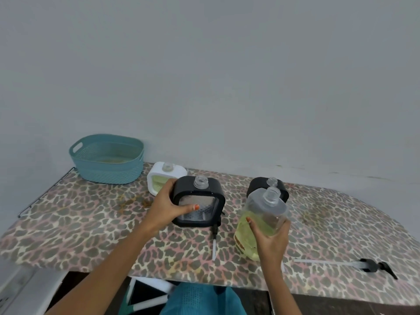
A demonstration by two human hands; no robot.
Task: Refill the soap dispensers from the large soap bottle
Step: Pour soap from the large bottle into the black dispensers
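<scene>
Right hand (271,242) curls round the soap bottle (261,214) near the table's (91,235) front edge; left hand (168,208) grips the uncapped black dispenser (200,201) mid-table. Pouring looks next: tip the bottle's mouth over that narrow neck.

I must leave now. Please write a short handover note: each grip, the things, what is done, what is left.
Left grip holds the near black dispenser, neck open, apparently empty.
Right grip holds the large soap bottle, uncapped, part full, not pouring.
White dispenser behind shows soap inside: probably done.
Far black dispenser open, level hidden.
One pump lies on the table at right, a second pump beside the near dispenser.
To do: fill black ones if needed, refit pumps.
</scene>
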